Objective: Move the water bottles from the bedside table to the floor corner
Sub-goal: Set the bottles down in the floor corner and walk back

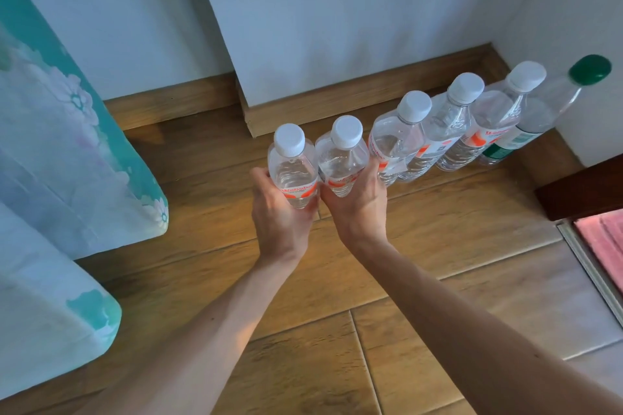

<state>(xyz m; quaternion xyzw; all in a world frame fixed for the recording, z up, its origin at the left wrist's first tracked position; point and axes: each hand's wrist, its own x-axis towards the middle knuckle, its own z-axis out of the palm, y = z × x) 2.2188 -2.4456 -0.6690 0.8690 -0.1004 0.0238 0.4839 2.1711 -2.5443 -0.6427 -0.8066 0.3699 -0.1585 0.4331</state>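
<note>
My left hand (281, 216) grips a clear white-capped water bottle (292, 165) with a red label. Right beside it, my right hand (357, 204) grips a second white-capped bottle (342, 153). Both bottles are upright, side by side, at the left end of a row on the wooden floor. The row runs toward the wall corner at the right: three more white-capped bottles (401, 138) (455, 125) (505, 111), then a taller green-capped bottle (553, 108) nearest the corner. The bottoms of the two held bottles are hidden by my hands.
A bed with a teal floral sheet (67, 152) fills the left side. A white wall column with wooden skirting (337, 94) stands behind the row. A dark wooden furniture edge (583, 192) and a sliding-door track with pink cloth (603, 239) lie at the right.
</note>
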